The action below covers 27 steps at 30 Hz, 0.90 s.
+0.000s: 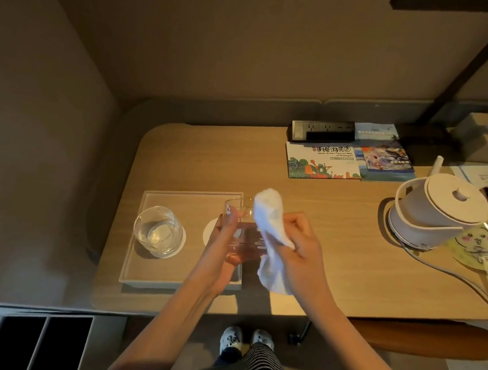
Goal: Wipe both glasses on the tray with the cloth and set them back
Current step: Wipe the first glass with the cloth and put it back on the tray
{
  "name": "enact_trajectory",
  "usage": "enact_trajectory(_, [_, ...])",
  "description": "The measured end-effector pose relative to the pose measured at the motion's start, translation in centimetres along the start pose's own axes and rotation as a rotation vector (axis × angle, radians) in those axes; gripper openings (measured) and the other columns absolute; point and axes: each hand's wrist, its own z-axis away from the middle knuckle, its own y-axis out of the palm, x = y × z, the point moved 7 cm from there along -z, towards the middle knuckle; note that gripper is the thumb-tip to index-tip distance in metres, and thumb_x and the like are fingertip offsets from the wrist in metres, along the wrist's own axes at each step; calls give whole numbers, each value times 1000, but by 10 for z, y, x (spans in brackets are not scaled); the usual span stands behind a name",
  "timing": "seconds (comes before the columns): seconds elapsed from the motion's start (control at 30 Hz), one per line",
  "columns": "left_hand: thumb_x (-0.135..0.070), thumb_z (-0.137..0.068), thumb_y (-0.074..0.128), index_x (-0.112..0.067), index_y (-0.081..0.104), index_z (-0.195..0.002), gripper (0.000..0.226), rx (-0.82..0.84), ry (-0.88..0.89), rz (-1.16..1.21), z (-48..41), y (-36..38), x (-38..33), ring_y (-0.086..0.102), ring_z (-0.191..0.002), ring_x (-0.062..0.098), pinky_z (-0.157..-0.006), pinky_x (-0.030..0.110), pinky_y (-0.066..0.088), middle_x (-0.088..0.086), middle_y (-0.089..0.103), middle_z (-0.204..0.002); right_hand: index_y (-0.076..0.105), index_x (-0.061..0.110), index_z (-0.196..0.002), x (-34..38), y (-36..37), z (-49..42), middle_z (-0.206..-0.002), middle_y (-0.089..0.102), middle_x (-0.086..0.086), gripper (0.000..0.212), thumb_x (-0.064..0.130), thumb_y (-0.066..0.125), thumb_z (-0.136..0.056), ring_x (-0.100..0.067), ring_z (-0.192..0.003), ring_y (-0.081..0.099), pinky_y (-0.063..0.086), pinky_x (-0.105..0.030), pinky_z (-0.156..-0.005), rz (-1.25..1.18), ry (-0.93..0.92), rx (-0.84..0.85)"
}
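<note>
A shallow pale tray lies on the left part of the wooden table. One clear glass stands on a white coaster at the tray's left. My left hand holds a second clear glass lifted above the tray's right side, over a bare white coaster. My right hand grips a white cloth pressed against that glass's right side, with a loose end hanging below my hand.
A white electric kettle stands on its base at the right, its cord trailing toward the table edge. Brochures and a power strip lie at the back. A round paper fan lies by the kettle.
</note>
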Motion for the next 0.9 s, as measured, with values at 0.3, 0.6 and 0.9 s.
enact_trajectory(0.3, [-68, -56, 82, -5, 46, -136, 108, -20, 43, -41, 7, 0, 0, 63, -107, 41, -94, 58, 51, 32, 59, -127, 64, 7, -80, 6, -5, -7, -91, 50, 1, 13, 19, 60, -83, -6, -79, 49, 33, -10, -65, 40, -5, -65])
enact_trajectory(0.6, [-71, -53, 82, -9, 41, -140, 114, 14, 50, -5, 10, 4, -1, 67, -108, 38, -88, 48, 57, 22, 65, -128, 64, 17, -77, -5, -13, -19, -83, 48, 2, 13, 6, 62, -83, -2, -72, 49, 36, -18, -65, -156, 149, -108])
enact_trajectory(0.9, [-58, -78, 66, -9, 53, -116, 63, 28, 13, 71, 12, 4, -16, 69, -96, 30, -86, 46, 56, 19, 65, -116, 68, 30, -74, -4, -10, -5, -95, 57, -12, 12, 19, 63, -74, -15, -84, 55, 38, -30, -75, -258, 199, -111])
